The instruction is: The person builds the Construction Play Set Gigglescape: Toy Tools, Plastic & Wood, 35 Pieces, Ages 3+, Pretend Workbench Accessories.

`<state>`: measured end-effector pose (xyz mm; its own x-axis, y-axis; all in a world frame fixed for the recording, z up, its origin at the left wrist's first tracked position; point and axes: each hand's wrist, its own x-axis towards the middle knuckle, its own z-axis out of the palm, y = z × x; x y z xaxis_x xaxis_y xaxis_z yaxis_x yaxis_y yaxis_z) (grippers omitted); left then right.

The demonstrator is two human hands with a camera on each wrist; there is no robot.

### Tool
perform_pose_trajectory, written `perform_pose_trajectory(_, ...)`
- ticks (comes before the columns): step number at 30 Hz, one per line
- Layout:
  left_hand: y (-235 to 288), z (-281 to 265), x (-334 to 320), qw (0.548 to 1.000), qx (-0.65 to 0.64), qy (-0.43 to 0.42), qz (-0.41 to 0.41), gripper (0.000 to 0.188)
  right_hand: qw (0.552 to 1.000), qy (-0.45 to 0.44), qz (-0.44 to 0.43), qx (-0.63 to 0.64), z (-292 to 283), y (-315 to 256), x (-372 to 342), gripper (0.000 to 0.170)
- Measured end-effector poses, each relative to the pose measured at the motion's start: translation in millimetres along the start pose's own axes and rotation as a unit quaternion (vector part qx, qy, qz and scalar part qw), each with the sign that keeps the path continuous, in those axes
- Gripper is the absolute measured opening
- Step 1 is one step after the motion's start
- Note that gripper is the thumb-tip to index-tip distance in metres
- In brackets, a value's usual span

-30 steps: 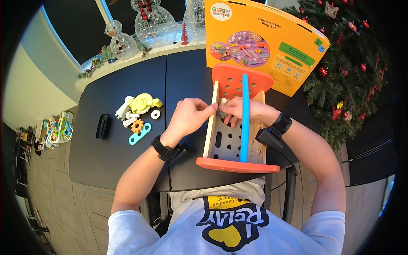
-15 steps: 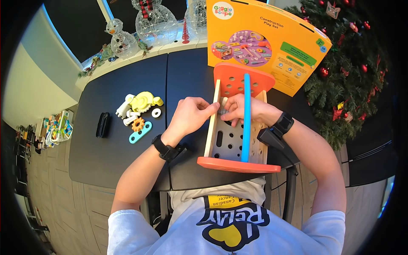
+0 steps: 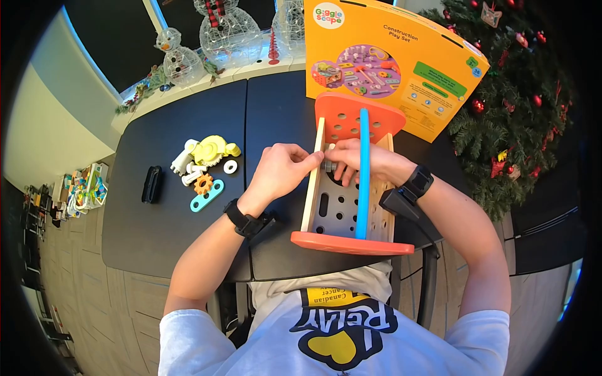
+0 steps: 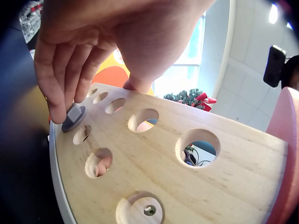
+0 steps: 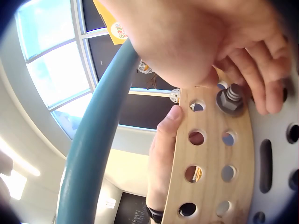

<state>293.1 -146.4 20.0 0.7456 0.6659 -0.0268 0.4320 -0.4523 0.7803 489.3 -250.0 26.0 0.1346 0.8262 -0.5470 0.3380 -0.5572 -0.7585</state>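
A toolbox-like toy stands on the table, with a blue handle, orange end panels and wooden sides full of holes. My left hand is at the near-left side, its thumb over the top edge and its fingertips gripping a grey bolt head on the outer face. Inside, the bolt's threaded end pokes through a dark grey nut. My right hand reaches under the handle; its loosely bent fingers hang beside the nut, apart from it. Its thumb is mostly hidden.
To the left lie yellow toy parts, a white ring, an orange gear, a teal strip and a black case. Behind stands a yellow box, with a decorated tree at right.
My right fingers curled in close at the nut half a second ago, and now they are spread away from it. My left hand has stayed in place on the side panel.
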Motion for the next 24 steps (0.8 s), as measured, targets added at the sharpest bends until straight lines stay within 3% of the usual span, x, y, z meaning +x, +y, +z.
perform_pose_trajectory(4, 0, 0, 0, 1.000, 0.000, 0.000, -0.001, 0.052, 0.996, -0.021, -0.082, -0.023, -1, 13, 3, 0.047)
perform_pose_trajectory(13, -1, 1, 0, 1.000, -0.015, 0.001, 0.008, 0.048, 0.999, -0.029, 0.022, 0.010, -1, 8, 10, 0.052)
perform_pose_trajectory(16, -1, 0, 0, 1.000, -0.009, 0.001, 0.010, 0.047, 0.998, 0.014, 0.009, 0.055, 0, 1, 1, 0.051)
perform_pose_trajectory(24, -3, 2, 0, 1.000, -0.017, 0.006, 0.015, 0.046, 0.998, -0.028, -0.044, -0.029, -1, 11, 3, 0.040)
